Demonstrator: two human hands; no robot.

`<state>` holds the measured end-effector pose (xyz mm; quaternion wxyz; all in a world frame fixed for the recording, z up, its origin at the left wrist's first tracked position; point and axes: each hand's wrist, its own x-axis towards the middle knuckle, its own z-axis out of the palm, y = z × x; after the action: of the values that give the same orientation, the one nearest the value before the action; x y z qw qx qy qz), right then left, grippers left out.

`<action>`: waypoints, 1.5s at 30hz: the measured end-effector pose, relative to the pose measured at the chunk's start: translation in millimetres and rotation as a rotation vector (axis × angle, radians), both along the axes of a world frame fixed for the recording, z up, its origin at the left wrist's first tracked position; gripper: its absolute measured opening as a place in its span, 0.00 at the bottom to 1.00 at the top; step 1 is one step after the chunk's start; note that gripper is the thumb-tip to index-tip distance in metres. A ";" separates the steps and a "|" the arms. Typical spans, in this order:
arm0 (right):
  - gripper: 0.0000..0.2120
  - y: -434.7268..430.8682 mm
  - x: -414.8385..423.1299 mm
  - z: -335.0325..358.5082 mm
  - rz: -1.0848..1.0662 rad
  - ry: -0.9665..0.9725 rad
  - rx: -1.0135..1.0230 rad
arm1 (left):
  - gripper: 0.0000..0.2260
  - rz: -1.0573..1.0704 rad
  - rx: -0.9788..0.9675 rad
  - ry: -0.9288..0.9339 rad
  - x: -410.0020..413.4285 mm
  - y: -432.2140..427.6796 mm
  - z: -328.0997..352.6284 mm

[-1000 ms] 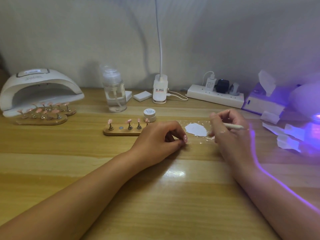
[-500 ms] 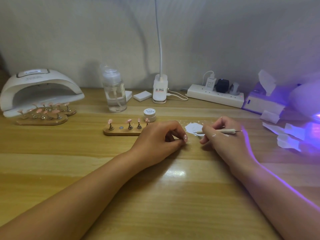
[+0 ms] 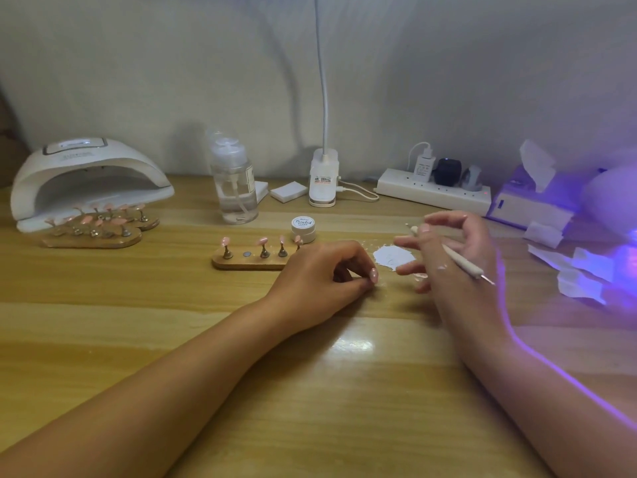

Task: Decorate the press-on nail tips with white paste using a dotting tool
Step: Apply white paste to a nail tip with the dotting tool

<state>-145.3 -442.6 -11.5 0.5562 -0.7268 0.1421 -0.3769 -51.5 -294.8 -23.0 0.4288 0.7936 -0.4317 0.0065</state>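
White paste [image 3: 394, 257] lies smeared in a flat patch on the wooden desk [image 3: 206, 339], in the gap between my two hands and a little beyond them. My left hand [image 3: 320, 274] rests on the desk just left of the patch, fingers curled in with the thumb against the fingertips; a pink nail shows at its tip, and I cannot tell whether that is a press-on tip I pinch or my own nail. My right hand [image 3: 465, 236] hovers just right of the paste, partly over its edge, and holds the dotting tool [image 3: 462, 262]. The fingers are spread and blurred, so the exact grip is unclear. The tool slants across the hand, one end up by the fingertips, the thin metal end poking out past the hand's right side, and white smears mark the skin beside it. Just behind my left hand stands a wooden stand [image 3: 251, 262] with pink nail tips [image 3: 263, 241] on little posts, its right end hidden by my knuckles. A small white jar [image 3: 303, 229] sits just behind that stand. Far left, near a white nail lamp [image 3: 86, 177], more tips sit on two further stands [image 3: 93, 232], well apart from both hands.
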 end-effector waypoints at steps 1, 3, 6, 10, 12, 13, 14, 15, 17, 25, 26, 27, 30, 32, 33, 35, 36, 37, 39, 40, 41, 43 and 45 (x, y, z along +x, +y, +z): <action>0.03 3.2 0.3 -0.4 0.035 0.008 0.032 | 0.05 -0.001 -0.001 -0.001 -0.1 0.1 0.1; 0.06 7.9 0.7 -2.0 0.072 0.035 0.119 | 0.05 -0.004 -0.002 -0.006 0.0 0.5 -0.1; 0.09 10.7 0.0 -3.0 0.102 0.055 0.234 | 0.05 0.000 0.002 -0.025 0.4 0.6 -0.5; 0.09 12.3 1.1 -1.2 0.114 0.080 0.255 | 0.05 -0.004 -0.004 -0.031 1.5 -0.2 -1.2; 0.10 12.9 1.9 -0.6 0.111 0.109 0.264 | 0.05 -0.013 -0.009 -0.029 1.7 -0.3 -1.6; 0.11 13.2 1.8 0.0 0.111 0.125 0.268 | 0.05 -0.015 -0.010 -0.028 1.7 -0.3 -1.7; 0.12 13.3 1.7 0.3 0.114 0.137 0.265 | 0.05 -0.015 -0.008 -0.028 1.7 -0.4 -1.7; 0.13 13.3 1.3 0.6 0.116 0.144 0.257 | 0.05 -0.015 -0.007 -0.028 1.7 -0.4 -1.8; 0.14 13.3 0.7 1.4 0.115 0.145 0.238 | 0.05 -0.015 -0.008 -0.027 1.8 -0.6 -2.1; 0.12 12.0 2.4 -2.2 0.110 0.146 0.190 | 0.06 -0.020 -0.008 -0.032 1.8 -1.0 -1.9; 0.12 11.8 2.6 -2.3 0.109 0.141 0.194 | 0.07 -0.020 -0.006 -0.033 1.7 -1.0 -1.6; 0.11 11.6 2.8 -2.1 0.108 0.134 0.200 | 0.07 -0.021 -0.005 -0.034 1.5 -0.9 -1.5; 0.11 11.6 2.9 -1.7 0.124 0.129 0.212 | 0.07 -0.016 -0.005 -0.037 1.2 -0.6 -1.4; 0.13 12.1 2.7 -1.9 0.135 0.142 0.204 | 0.06 -0.014 -0.004 -0.039 1.0 -0.7 -1.2; 0.13 12.0 2.6 -2.1 0.136 0.144 0.202 | 0.06 -0.014 -0.004 -0.042 0.9 -0.7 -0.9; 0.14 11.7 2.7 -2.7 0.133 0.149 0.193 | 0.07 -0.015 -0.001 -0.052 0.7 -0.5 0.0; 0.15 11.5 2.9 -3.1 0.131 0.155 0.185 | 0.08 -0.016 0.001 -0.055 0.7 -0.4 0.4; 0.15 11.3 3.0 -3.3 0.129 0.160 0.177 | 0.08 -0.017 0.003 -0.058 0.6 -0.2 0.5; 0.14 10.8 3.5 -4.1 0.122 0.159 0.173 | 0.08 -0.017 0.003 -0.060 0.4 -0.1 0.4; 0.14 10.9 3.6 -4.2 0.122 0.155 0.174 | 0.08 -0.017 0.002 -0.059 0.4 -0.1 0.2; 0.12 11.4 3.5 -4.1 0.125 0.154 0.173 | 0.08 -0.016 0.001 -0.057 0.5 -0.2 0.0; 0.09 12.6 3.7 -3.9 0.130 0.161 0.171 | 0.07 -0.013 0.000 -0.054 0.8 -0.6 -0.3; 0.08 12.7 4.0 -4.1 0.127 0.169 0.164 | 0.06 -0.010 0.000 -0.049 1.1 -0.7 -0.4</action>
<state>-141.3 -429.8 -15.6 0.6224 -0.7157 0.1726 -0.2656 -50.4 -295.5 -23.3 0.4181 0.7910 -0.4461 0.0236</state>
